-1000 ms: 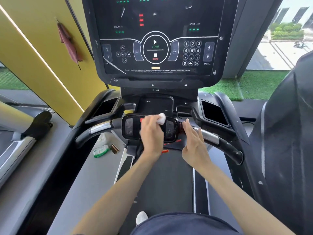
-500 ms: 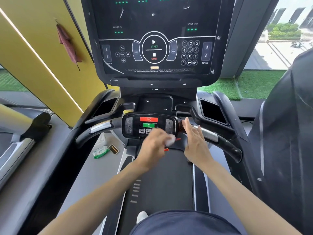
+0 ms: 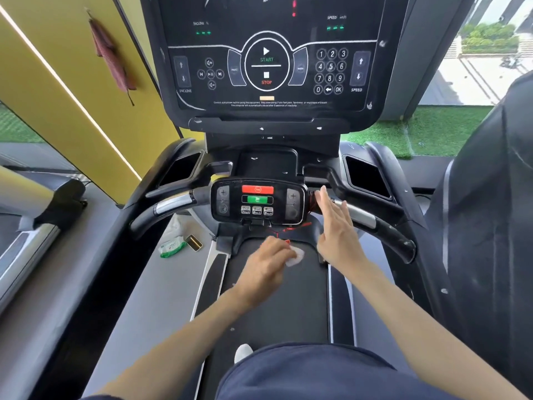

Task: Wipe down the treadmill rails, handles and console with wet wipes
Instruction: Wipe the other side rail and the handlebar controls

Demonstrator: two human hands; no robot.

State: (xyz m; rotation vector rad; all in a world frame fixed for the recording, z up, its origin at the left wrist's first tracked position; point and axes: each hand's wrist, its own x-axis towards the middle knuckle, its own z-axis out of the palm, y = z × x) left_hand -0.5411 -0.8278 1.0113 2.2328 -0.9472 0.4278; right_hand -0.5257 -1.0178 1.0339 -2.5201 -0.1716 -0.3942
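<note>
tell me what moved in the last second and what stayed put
The left hand, gripping the wet wipe throughout, came down off the small control panel and is now below it, over the belt. The panel's red and green buttons are uncovered. The right hand stayed beside the panel's right edge, fingers straight. The wipes pack did not move.

White wipe (image 3: 295, 256), crumpled, in the left hand (image 3: 266, 265) above the belt (image 3: 277, 301). Black console (image 3: 268, 53) stands upright; chrome-banded handles (image 3: 173, 204) curve out below.
</note>
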